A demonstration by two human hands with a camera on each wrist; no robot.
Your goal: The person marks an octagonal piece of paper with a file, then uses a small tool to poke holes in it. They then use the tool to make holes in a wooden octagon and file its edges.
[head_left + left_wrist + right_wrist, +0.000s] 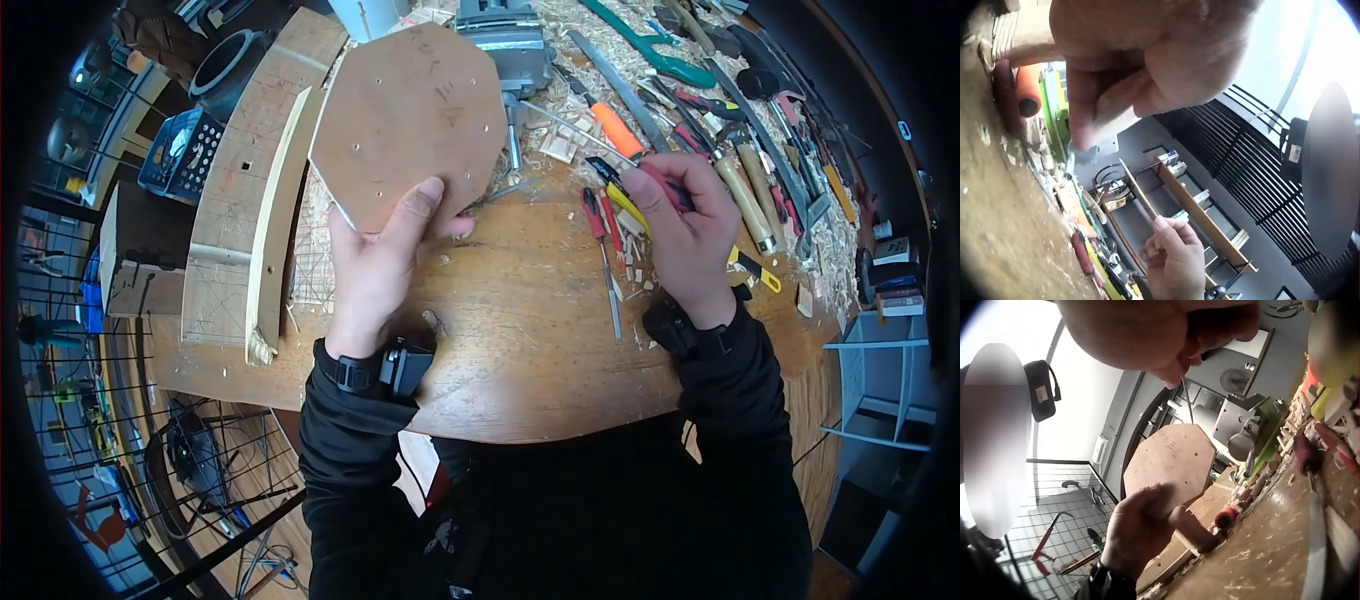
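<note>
An octagonal brown wooden board with several small holes is gripped at its lower edge by my left hand, thumb on its face. To the right, my right hand holds a red-handled tool, its thin metal shaft slanting up and left. In the right wrist view the shaft's end appears near the top edge of the board; contact cannot be told. My left hand is under it there, fingers partly hidden. The left wrist view shows my right hand pinching the tool.
A metal vise stands behind the board. Chisels, files and a red-handled screwdriver lie among wood shavings at the right. A long curved wooden strip and a wide curved panel lie at the left of the workbench.
</note>
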